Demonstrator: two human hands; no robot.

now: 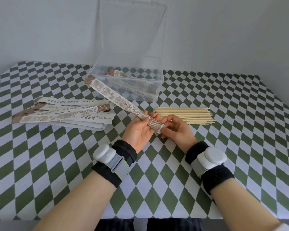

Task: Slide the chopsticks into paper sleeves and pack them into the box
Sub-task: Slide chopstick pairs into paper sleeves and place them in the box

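A printed paper sleeve (117, 97) slants up to the left above the table, its far end near the box. My left hand (138, 130) holds its lower part across the fingers, palm up. My right hand (175, 129) pinches the sleeve's brown-patterned near end. I cannot tell whether chopsticks are inside it. A pile of bare wooden chopsticks (185, 115) lies just behind my right hand. Several empty sleeves (65, 114) lie heaped at the left. The clear plastic box (158, 77), lid up, stands at the back with sleeved chopsticks (140, 87) inside.
The table wears a green-and-white diamond-pattern cloth (48, 164). A plain wall rises directly behind the box lid (132, 30). Both wrists carry black bands with white sensor units.
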